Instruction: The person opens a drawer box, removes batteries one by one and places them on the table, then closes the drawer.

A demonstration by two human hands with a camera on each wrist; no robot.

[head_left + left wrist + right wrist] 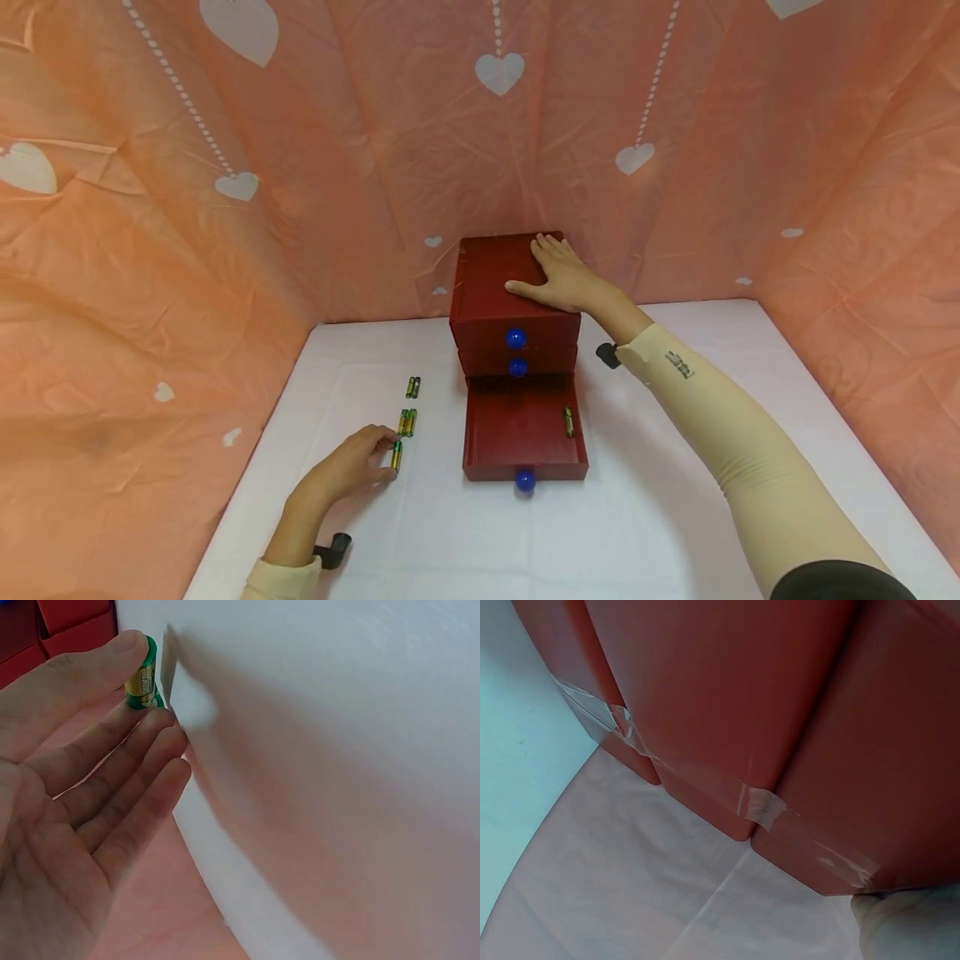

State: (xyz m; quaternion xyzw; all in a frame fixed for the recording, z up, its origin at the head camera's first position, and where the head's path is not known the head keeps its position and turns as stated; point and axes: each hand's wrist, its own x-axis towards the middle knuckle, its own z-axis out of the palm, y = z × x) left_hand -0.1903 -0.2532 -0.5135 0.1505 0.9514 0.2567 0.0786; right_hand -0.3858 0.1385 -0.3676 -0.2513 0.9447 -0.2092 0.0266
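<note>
My left hand (347,463) pinches a green and gold battery (396,457) between thumb and fingertips, close over the white table. The left wrist view shows that battery (142,679) between the thumb and index finger. Just beyond the fingertips lies a pair of batteries (407,422), and a second pair (413,387) lies farther back. My right hand (561,277) rests with spread fingers on top of a dark red drawer box (491,279). The box's bottom drawer (517,433) is pulled out, with one battery (568,422) lying inside at its right.
Blue round knobs mark the drawers, one on the upper drawer (515,338) and one on the pulled-out front (525,481). In the right wrist view, clear tape (765,806) runs across the box sections. A peach curtain (375,167) with white hearts surrounds the white table (637,533).
</note>
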